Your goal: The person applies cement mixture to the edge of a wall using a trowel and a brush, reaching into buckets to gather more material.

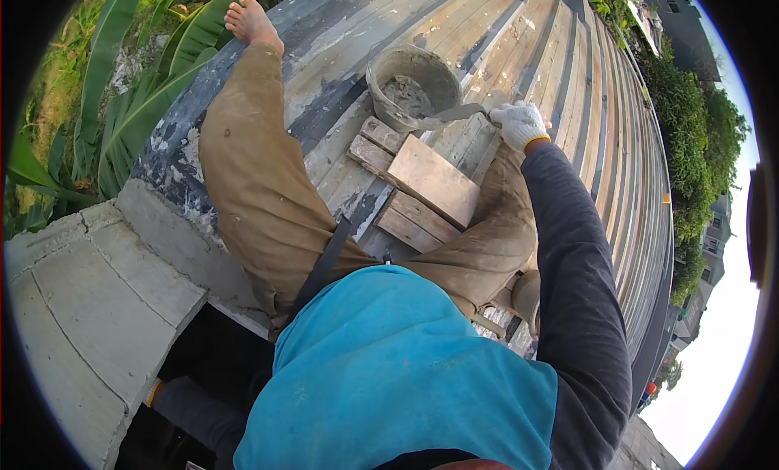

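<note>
My right hand (520, 125), in a white glove with a yellow cuff, is closed around the handle of a trowel (461, 113). The grey trowel blade reaches left over the rim of a round bucket (375, 84). Wet grey mortar (408, 95) lies in the bottom of that bucket. Of my left arm (195, 409), only the dark sleeve and a yellow glove cuff show at the lower left; the hand itself is hidden behind the grey block wall (97, 308). Between my legs lie several pale brown bricks (434, 182), some stacked, just nearer than the bucket.
I straddle a ribbed metal roof (560, 72) splashed with mortar. A dark gap (215, 348) opens between the block wall and my body. Another rounded container (527, 299) is partly hidden beside my right thigh. Banana leaves (122, 137) border the left, trees (698, 145) the right.
</note>
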Available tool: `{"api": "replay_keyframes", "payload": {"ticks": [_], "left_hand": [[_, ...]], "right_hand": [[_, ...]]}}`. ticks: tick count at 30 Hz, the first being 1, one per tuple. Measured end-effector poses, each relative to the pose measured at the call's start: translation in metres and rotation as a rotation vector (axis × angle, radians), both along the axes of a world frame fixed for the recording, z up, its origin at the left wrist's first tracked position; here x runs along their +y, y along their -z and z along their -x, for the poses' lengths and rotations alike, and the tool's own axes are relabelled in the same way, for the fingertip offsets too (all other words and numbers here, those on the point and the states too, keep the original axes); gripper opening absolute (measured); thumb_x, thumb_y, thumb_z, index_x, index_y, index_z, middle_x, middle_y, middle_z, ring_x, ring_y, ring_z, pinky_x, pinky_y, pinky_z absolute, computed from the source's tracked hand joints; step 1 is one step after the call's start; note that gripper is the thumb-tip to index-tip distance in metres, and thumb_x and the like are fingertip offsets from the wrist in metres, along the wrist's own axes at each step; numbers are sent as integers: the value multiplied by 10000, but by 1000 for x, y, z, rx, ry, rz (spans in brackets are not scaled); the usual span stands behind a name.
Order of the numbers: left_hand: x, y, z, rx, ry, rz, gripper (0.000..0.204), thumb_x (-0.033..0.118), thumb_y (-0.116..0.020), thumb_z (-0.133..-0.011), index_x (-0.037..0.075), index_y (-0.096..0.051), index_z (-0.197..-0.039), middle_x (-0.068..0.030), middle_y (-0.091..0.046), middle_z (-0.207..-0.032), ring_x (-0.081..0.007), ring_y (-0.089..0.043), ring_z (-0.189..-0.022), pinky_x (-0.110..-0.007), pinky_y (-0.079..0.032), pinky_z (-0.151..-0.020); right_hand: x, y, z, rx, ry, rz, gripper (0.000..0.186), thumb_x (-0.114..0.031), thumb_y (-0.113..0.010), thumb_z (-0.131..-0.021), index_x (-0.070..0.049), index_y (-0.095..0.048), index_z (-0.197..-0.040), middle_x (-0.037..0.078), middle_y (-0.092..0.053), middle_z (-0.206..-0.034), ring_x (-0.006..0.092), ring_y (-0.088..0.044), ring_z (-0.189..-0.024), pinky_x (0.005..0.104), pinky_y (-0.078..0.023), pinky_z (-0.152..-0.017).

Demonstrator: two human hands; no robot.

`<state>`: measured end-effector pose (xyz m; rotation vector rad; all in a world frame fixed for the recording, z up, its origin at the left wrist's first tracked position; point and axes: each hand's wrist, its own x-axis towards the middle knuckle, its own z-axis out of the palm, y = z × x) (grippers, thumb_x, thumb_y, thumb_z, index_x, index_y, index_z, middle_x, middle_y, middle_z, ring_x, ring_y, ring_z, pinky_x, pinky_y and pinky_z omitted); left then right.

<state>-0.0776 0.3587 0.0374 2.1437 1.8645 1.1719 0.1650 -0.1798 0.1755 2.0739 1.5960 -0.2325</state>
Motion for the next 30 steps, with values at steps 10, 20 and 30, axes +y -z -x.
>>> {"api": "replay_keyframes", "payload": {"ticks": [10,20,30], "left_hand": [[-53,-23,-17,310,-100,-171,204,128,-472,-898,116,-562,-1081,-123,-576,-1044,-286,-545,-1024,-415,-437,-876],[-21,-54,133,208,191,-23,238,199,-475,-906,110,-524,-1121,-111,-528,-1157,-299,-492,-1135,-442,-391,-928],[-419,-267,598,-1562,732,11,593,463,-437,-999,95,-360,-1457,-96,-353,-1530,-334,-331,-1392,-423,-291,-1135]], "right_hand": [[-56,30,21,507,340,-214,274,-229,-700,-773,-91,-626,-998,141,-658,-942,366,-626,-951,446,-479,-786],[40,-46,137,538,123,-746,376,-87,-736,-777,-42,-638,-1137,123,-629,-916,303,-604,-874,393,-461,-794],[179,-185,326,803,-493,-358,466,-85,-765,-688,-62,-597,-1122,194,-643,-962,387,-631,-891,426,-508,-774]]}}
